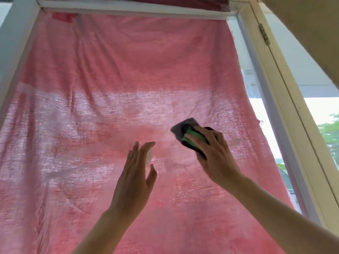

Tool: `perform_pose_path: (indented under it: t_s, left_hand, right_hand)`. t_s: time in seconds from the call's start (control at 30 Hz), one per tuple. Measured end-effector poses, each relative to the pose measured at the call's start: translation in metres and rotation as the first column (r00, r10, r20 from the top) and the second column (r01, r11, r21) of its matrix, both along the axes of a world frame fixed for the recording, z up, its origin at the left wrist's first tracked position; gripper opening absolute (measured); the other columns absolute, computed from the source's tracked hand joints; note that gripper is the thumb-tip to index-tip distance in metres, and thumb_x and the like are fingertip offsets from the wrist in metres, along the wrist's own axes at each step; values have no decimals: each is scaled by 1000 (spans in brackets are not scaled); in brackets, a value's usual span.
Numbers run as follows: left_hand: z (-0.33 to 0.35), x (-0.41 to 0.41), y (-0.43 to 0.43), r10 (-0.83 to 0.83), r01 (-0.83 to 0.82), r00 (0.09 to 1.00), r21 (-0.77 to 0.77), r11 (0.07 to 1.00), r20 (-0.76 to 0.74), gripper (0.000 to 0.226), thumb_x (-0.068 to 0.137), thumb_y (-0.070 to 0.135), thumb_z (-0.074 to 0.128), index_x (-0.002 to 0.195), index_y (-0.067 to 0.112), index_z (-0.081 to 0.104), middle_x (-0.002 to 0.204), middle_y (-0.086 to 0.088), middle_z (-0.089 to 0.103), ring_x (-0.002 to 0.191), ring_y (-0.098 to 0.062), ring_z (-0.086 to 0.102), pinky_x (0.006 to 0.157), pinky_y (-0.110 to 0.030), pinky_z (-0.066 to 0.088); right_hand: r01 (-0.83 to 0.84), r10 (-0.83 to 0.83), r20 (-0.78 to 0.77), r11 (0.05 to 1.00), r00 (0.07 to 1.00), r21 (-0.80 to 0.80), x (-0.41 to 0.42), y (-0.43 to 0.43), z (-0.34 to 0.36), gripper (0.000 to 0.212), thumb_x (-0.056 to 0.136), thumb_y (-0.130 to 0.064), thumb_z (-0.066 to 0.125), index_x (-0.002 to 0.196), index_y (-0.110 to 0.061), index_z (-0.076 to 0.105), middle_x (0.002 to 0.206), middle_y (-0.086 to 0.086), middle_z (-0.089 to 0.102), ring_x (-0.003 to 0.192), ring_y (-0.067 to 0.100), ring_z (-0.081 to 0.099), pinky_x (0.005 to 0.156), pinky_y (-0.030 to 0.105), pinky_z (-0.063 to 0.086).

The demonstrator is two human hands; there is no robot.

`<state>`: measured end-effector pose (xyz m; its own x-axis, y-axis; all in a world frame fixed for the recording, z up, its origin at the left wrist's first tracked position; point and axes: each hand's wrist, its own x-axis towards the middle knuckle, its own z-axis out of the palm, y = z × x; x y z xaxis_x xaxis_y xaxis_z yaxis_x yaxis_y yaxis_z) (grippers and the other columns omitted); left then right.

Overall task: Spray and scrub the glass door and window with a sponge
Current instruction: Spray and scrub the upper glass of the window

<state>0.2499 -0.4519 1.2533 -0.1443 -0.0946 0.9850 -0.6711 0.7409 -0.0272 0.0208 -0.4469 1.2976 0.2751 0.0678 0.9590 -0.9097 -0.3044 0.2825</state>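
Pink cloth (128, 61): one sheet, hanging behind the glass door (260, 116) and covering most of the pane.
Sponge (194, 136): one, green and black with a grey face, flat against the glass right of centre.
Your right hand (216, 154): fingers curled over the sponge, pressing it to the pane.
Your left hand (134, 180): raised just left of the sponge, fingers straight. One pale translucent thing (149, 154) shows between forefinger and thumb; whether you grip it cannot be told.
Hinge (264, 33): one, upper right.
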Motion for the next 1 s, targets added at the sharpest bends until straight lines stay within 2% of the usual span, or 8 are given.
perform_pose_path:
  t_s: [0.13, 0.23, 0.3, 0.37, 0.57, 0.67, 0.9, 1.0]
  left_hand:
    - [2, -11, 2, -19, 19, 999, -4, 1000, 30, 59, 95, 23, 52, 144, 40, 23, 152, 16, 4, 143, -13, 11, 109, -35, 13]
    - [8, -19, 4, -33, 35, 998, -34, 999, 58, 61, 96, 22, 53, 144, 41, 22, 146, 31, -5, 143, -9, 11, 109, -31, 13]
    - [13, -25, 4, -39, 41, 996, -31, 999, 79, 62, 96, 24, 51, 142, 48, 17, 145, 33, -9, 144, -8, 8, 108, -29, 14]
    - [19, -31, 2, -45, 46, 995, -8, 999, 88, 63, 97, 28, 49, 140, 54, 11, 148, 29, -11, 145, -8, 6, 107, -27, 15]
    - [31, -54, 1, -44, 45, 994, -2, 999, 105, 61, 97, 26, 49, 142, 49, 14, 152, 21, -8, 145, -13, 4, 107, -29, 14]
    - [39, -67, 2, -51, 50, 992, 9, 999, 118, 61, 98, 25, 49, 142, 48, 15, 152, 19, -8, 145, -12, 3, 106, -28, 13]
    - [53, -103, 12, -100, 100, 990, 7, 995, 101, 57, 98, 19, 49, 144, 38, 21, 141, 23, -4, 136, -6, 0, 105, -28, 12]
    - [56, -113, 13, -129, 128, 988, 20, 992, 84, 57, 97, 15, 51, 143, 34, 24, 144, 22, 7, 143, -14, 9, 109, -32, 12]
  right_hand:
    - [60, -53, 226, 998, 973, -23, -62, 5, 17, 55, 84, 0, 64, 134, -20, 51, 139, 8, 45, 112, 31, 37, 90, 48, 44]
    - [98, -89, 392, 995, 916, -3, -82, 9, 46, 47, 92, -7, 56, 137, -18, 49, 145, 8, 40, 115, 37, 36, 95, 51, 41]
    - [102, -91, 461, 995, 883, 1, -80, 9, 69, 46, 94, -10, 52, 138, -19, 46, 148, 7, 35, 121, 36, 33, 99, 50, 37]
    - [102, -94, 482, 995, 871, 10, -70, 8, 89, 46, 95, -12, 49, 140, -21, 43, 150, 6, 31, 126, 34, 29, 102, 48, 33]
    - [162, -163, 432, 986, 887, 38, -58, 2, 99, 46, 98, -19, 44, 143, -24, 37, 155, 7, 21, 132, 36, 23, 105, 49, 30]
    - [179, -188, 351, 982, 917, 58, -61, 5, 95, 48, 97, -16, 45, 143, -26, 37, 156, 6, 20, 131, 35, 24, 104, 46, 31]
    - [125, -129, 146, 991, 981, 41, -49, 7, 49, 51, 92, -11, 54, 140, -26, 43, 151, 4, 28, 124, 32, 31, 101, 46, 39]
    - [102, -105, 65, 994, 992, 37, -51, 7, 14, 54, 87, -10, 61, 136, -25, 45, 147, 5, 34, 121, 32, 34, 97, 47, 45]
